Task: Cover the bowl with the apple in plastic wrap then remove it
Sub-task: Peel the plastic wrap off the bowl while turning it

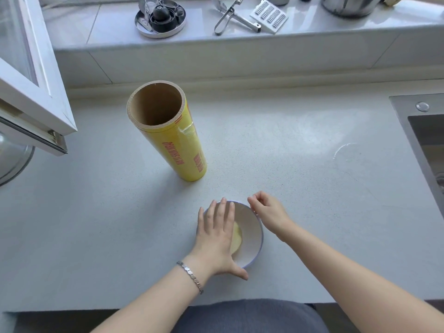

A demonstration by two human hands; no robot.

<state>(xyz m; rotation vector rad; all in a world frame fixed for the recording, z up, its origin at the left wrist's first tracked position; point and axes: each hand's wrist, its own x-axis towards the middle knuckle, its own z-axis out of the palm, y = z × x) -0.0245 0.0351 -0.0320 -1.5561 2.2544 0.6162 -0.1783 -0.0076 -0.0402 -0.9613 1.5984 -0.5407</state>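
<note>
A white bowl [252, 239] with a blue rim stands near the counter's front edge. A pale yellow apple piece [237, 239] lies inside it. My left hand [216, 236] lies flat across the bowl's top with straight fingers, thumb down by the near rim. It seems to rest on a clear film stretched over the bowl, which is barely visible. My right hand [269, 212] is at the far right rim, thumb and forefinger pinched together on the film's edge. The yellow plastic wrap roll [177, 140] stands upright behind the bowl to the left.
An open window frame [31, 87] juts over the counter at left, above a glass lid [12, 159]. A steel sink [425, 145] sits at right. The back ledge holds a round tin [159, 19], a peeler [230, 18], a grater [269, 16] and a pot [348, 4].
</note>
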